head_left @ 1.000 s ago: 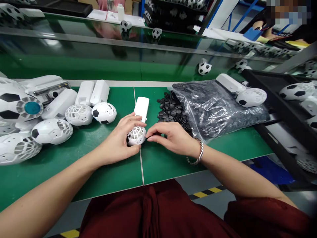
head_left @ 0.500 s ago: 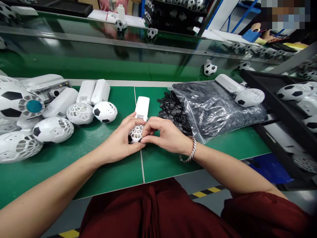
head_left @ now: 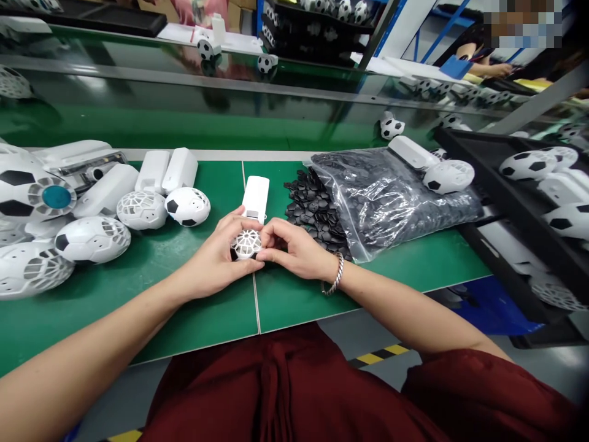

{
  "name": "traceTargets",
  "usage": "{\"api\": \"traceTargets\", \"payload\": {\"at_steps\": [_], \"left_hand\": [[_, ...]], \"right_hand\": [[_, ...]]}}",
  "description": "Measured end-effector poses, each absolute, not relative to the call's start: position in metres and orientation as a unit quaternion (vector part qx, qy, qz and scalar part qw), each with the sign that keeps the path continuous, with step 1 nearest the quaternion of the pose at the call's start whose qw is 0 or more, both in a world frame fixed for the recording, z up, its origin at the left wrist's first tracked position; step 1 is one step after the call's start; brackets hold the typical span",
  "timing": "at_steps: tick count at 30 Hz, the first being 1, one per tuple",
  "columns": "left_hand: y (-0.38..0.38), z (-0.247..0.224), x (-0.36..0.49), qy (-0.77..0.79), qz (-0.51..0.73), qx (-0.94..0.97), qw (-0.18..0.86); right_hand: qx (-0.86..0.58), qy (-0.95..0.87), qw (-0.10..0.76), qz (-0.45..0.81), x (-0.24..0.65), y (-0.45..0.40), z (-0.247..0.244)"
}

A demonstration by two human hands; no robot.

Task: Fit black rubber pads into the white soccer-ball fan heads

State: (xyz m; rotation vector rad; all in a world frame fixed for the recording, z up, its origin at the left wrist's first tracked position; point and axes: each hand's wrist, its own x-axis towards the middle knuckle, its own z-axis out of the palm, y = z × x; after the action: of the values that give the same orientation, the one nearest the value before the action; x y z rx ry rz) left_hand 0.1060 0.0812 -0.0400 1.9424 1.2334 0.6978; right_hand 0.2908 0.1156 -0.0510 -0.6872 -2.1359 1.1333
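A white handheld fan with a soccer-ball head [head_left: 247, 243] rests on the green table, its white block-shaped handle [head_left: 256, 195] pointing away from me. Around the left side of the ball, my left hand [head_left: 216, 255] curls its thumb and fingers, the openwork grille facing up between them. Against the ball's right edge, my right hand [head_left: 292, 248] has thumb and fingertips pinched together. Whatever those fingertips may hold is hidden. Just right of the handle lies a heap of small black plastic pieces [head_left: 313, 205], spilling from a clear plastic bag [head_left: 391, 199].
Several white soccer-ball housings [head_left: 94, 239] crowd the left of the table [head_left: 184, 325]. One more fan [head_left: 448, 176] lies on the bag. Black trays [head_left: 488, 153] with ball parts stand at right. Behind runs a shiny green conveyor [head_left: 184, 123]; a co-worker's arm [head_left: 492, 67] shows far right.
The whole view has shifted slightly, so most things appear a little further left. Both hands stay at the ball, the right still pinching its right edge.
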Motion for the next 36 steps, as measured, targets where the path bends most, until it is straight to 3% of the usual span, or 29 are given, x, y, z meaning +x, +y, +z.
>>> {"api": "traceTargets", "payload": {"at_steps": [12,16,22,26,36], "left_hand": [[0.084,-0.041,0.105,0.472,0.274,0.753,0.368],[0.085,-0.041,0.104,0.489,0.254,0.753,0.359],[0.087,-0.042,0.107,0.501,0.262,0.757,0.328],[0.09,-0.04,0.104,0.476,0.267,0.765,0.342],[0.086,-0.035,0.097,0.43,0.301,0.748,0.406]], "right_hand": [[-0.294,-0.787,0.268,0.472,0.294,0.125,-0.039],[-0.389,-0.792,0.292,0.369,0.328,0.134,-0.022],[-0.38,-0.901,0.119,0.174,0.361,0.119,-0.028],[-0.346,-0.931,0.064,0.1,0.354,0.111,-0.035],[-0.427,-0.88,-0.018,0.207,0.336,0.13,-0.02]]}}
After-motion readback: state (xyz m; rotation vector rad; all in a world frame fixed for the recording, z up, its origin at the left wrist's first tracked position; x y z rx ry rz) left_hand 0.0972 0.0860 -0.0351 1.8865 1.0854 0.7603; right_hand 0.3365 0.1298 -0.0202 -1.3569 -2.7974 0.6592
